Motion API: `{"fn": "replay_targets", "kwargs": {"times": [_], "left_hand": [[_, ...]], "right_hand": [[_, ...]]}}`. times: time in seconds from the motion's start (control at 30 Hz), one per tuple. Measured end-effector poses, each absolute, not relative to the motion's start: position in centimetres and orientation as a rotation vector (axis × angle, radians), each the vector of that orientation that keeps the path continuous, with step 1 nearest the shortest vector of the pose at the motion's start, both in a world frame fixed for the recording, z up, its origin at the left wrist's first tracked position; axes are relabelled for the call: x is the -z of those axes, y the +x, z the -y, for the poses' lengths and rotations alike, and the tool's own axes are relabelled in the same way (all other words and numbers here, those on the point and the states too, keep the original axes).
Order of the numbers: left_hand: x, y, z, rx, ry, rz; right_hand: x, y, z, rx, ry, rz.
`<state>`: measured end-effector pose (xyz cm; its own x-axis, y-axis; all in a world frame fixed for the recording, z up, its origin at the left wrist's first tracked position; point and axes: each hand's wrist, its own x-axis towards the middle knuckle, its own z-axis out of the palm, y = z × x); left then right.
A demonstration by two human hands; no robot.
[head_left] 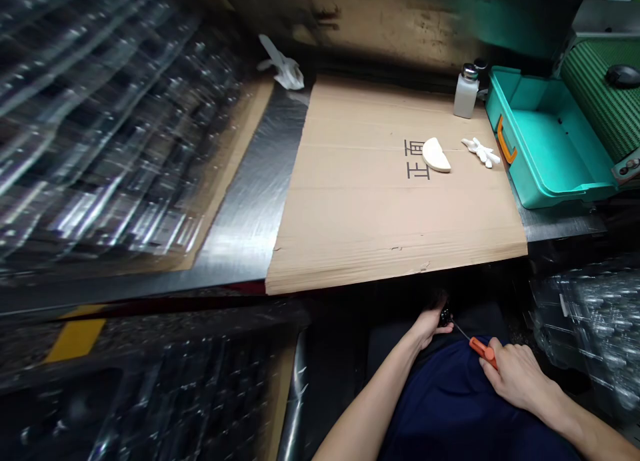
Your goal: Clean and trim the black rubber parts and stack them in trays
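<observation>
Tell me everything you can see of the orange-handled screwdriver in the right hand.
The small screwdriver has a bright orange handle that looks like plastic and a thin metal shaft. The right hand grips the handle above dark blue clothing. The shaft slants up and left toward a small black object held by the left hand; its tip is too small to make out.

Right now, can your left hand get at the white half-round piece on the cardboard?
Probably yes: nothing shows between the left hand and the white half-round piece, though that hand holds a small black object.
</observation>
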<state>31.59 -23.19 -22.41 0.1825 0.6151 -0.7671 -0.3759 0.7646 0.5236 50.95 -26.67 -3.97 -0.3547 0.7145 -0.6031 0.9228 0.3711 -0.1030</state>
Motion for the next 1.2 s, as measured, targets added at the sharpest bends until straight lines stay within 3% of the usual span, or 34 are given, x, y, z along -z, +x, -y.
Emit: {"fn": "replay_targets", "kwargs": {"times": [0.6, 0.93, 1.2], "left_hand": [[22.3, 32.0, 24.4, -0.780, 0.785, -1.258], [23.3, 31.8, 23.6, -0.747, 0.331, -1.272], [21.9, 30.1, 22.6, -0.933, -0.181, -1.087]], "right_hand": [[3.3, 52.7, 24.9, 0.750, 1.510, -2.142], [3.9, 52.0, 25.9, 0.775, 1.510, -2.149], [4.7, 51.4, 26.0, 0.864, 1.533, -2.153]]}}
